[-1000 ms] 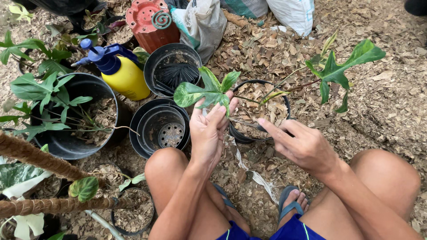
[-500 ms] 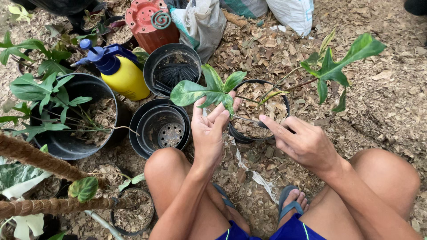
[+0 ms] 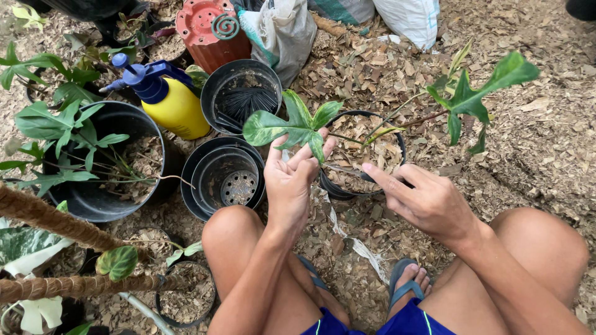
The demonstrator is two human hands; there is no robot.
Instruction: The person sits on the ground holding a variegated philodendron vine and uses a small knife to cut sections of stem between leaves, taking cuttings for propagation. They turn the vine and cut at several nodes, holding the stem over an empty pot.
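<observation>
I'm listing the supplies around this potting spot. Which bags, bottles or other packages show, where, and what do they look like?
Spray bottle: left of the empty black pots, yellow body, blue pump top.
Grey sack: top centre, crumpled, open-mouthed, beside the red pot.
White sack: top right, plump, cut off by the frame.
No labels, signs or screens show.

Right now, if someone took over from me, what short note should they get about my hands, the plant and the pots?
Left hand: holding a lobed green leaf of the cutting by its fingertips, over the rim of the black pot filled with dry leaf chips.
Right hand: open, holding nothing, index finger pointing at the stem over that pot.
The cutting's other leaves stick out to the right.
Nearby: empty stacked pots and a yellow spray bottle on the left.
Done: pot holds chips. Left: cutting does not look set in yet.
</observation>
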